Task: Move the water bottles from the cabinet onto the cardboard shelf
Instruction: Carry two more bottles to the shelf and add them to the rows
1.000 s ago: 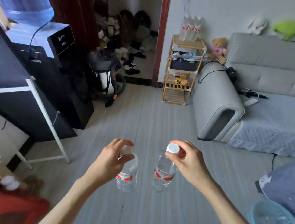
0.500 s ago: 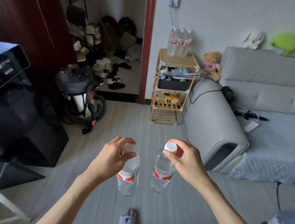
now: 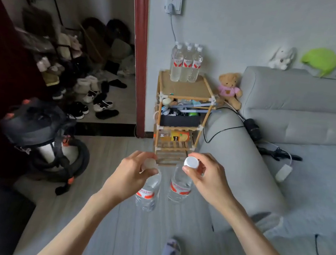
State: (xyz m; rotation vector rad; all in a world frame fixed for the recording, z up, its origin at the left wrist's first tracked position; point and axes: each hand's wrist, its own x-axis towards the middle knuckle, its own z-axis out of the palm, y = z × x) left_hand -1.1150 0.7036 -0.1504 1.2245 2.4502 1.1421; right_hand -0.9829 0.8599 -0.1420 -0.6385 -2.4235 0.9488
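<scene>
Straight ahead across the floor stands the cardboard shelf (image 3: pixel 183 108), set between the red door frame (image 3: pixel 138 57) and the arm of the grey sofa (image 3: pixel 242 163). Its top tier already carries a tight cluster of water bottles (image 3: pixel 186 63) pushed toward the back edge, with a bare strip of the top surface in front of them.

Both hands are loaded. The left hand (image 3: pixel 131 174) pinches the cap of the left bottle (image 3: pixel 149 190), and the right hand (image 3: pixel 206 179) pinches the white cap of the right bottle (image 3: pixel 179 188). Each bottle hangs from its cap with its long axis near vertical, base down, the two just beside each other but apart.

The shelf lies forward and above the carried bottles, roughly centred between the hands; the right hand looks slightly nearer to it. I judge the free landing room to be that front strip, so the bottles would need lifting over the front rail and setting down short of the standing cluster. The sofa arm crowds the right side; a vacuum cleaner (image 3: pixel 42 134) stands well off to the left, leaving the approach along the floor open.
</scene>
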